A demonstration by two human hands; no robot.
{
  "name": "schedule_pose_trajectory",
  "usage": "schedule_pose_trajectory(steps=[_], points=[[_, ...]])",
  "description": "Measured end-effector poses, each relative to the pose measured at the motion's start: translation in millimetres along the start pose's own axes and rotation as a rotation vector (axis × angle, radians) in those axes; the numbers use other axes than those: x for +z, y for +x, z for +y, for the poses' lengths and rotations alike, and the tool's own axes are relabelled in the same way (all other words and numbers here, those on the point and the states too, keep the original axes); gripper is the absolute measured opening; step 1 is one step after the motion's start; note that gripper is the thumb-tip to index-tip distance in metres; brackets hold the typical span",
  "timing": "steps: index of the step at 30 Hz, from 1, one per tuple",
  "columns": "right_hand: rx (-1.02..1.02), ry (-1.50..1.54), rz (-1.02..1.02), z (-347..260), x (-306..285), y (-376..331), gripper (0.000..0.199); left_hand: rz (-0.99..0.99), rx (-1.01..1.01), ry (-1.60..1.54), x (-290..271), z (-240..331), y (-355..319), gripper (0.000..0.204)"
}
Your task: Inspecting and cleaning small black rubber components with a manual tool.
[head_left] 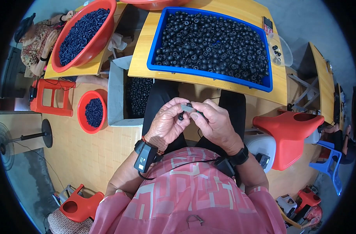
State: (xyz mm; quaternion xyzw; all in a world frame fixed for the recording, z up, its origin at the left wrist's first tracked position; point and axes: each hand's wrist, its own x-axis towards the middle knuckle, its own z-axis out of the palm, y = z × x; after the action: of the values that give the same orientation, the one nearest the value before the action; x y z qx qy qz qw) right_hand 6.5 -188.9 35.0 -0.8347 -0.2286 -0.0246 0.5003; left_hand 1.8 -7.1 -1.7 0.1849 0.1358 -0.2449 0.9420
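Both hands meet over my lap, just in front of the table edge. My left hand [168,121] is closed, its fingertips pinching a small black round part [181,116]. Between thumb and fingers, my right hand [216,121] grips a small flat grey blade [188,109]. The blade lies against the left fingertips, close to the black part; whether it touches the part cannot be made out. Beyond the hands, a blue tray [209,74] full of similar black, ring-like parts rests on the yellow table [141,58].
Left of my legs stands an open grey box [116,93] with black parts inside. A small red basin [83,109] and a large one [104,48] hold dark pieces. A person [37,50] sits at the far left. On the right is a red stool [287,136].
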Motion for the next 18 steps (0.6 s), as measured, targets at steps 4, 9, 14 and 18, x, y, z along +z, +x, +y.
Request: schedule_pose_trajectory(steps=[4, 9, 14, 18], points=[[-0.005, -0.018, -0.005, 0.4, 0.0, -1.0, 0.023, -0.001, 0.001, 0.014, 0.6, 0.7, -0.2, 0.014], [-0.007, -0.014, -0.001, 3.6, 0.2, -1.6, 0.023, 0.006, 0.007, 0.035, 1.3, 0.7, -0.2, 0.014], [-0.001, -0.007, -0.003, 2.5, -0.1, -0.4, 0.023, 0.012, 0.022, 0.058, 4.3, 1.2, -1.1, 0.012], [0.011, -0.008, -0.034, -2.4, -1.7, 1.3, 0.023, -0.039, 0.049, 0.107, -0.5, 3.3, -2.0, 0.013]])
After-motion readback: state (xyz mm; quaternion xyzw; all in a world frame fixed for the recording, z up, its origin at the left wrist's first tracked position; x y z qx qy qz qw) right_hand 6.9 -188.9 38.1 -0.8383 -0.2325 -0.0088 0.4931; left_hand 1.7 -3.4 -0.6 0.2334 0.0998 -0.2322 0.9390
